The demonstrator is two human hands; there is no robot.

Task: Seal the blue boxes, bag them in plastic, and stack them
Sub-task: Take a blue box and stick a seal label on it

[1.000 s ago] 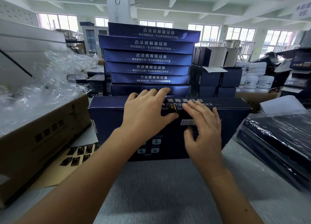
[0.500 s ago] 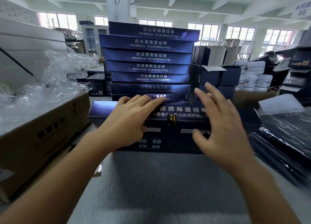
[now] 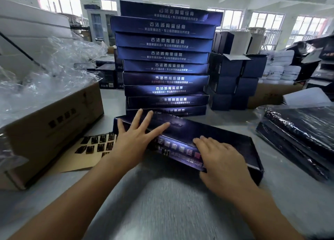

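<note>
Box (image 3: pixel 216 136) lies askew on the desk (image 3: pixel 171 203); left grip (image 3: pixel 133 140) and right grip (image 3: pixel 222 160) press it flat-fingered, clasping nothing. Shoved toward 12 o'clock, it could topple the uneven stack (image 3: pixel 166 41).

The left hand (image 3: pixel 137 136) lies spread flat on a blue box (image 3: pixel 226 133) in the middle of the counter (image 3: pixel 162 207). The right hand (image 3: pixel 222 160) rests on the box's near edge, just before the tall stack (image 3: pixel 164 66).

left hand (image 3: pixel 134 140) splayed, right hand (image 3: pixel 220 160) flat
</note>
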